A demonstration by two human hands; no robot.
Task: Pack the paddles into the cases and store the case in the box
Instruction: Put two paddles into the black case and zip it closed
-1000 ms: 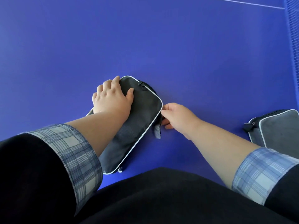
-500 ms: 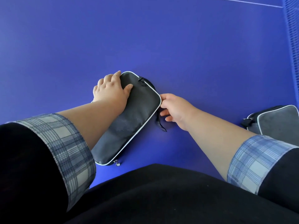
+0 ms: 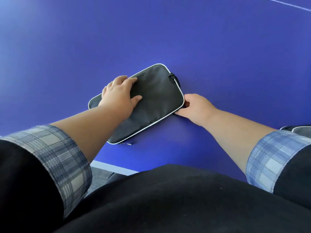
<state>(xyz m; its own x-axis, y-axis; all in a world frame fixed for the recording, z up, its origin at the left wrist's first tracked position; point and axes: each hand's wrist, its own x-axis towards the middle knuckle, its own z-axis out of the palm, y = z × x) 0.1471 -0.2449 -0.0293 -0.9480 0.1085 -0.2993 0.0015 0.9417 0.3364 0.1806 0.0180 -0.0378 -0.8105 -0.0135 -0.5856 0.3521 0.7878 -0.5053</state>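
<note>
A black paddle case (image 3: 156, 101) with white piping lies flat on the blue table, long axis running from near left to far right. My left hand (image 3: 118, 95) presses flat on its left part, fingers spread. My right hand (image 3: 195, 107) grips the case's right edge, fingers curled around the rim. A zipper pull (image 3: 128, 144) shows at the case's near corner. No paddle is visible; what is inside the case is hidden.
A second grey case (image 3: 301, 130) with white piping peeks in at the right edge behind my right sleeve. The table's white near edge (image 3: 111, 168) and grey floor show below. A white line (image 3: 286, 4) crosses the far table.
The case has turned and sits farther from me. My right hand went from the loose strap to gripping the case's right edge. My left hand stayed on top.
</note>
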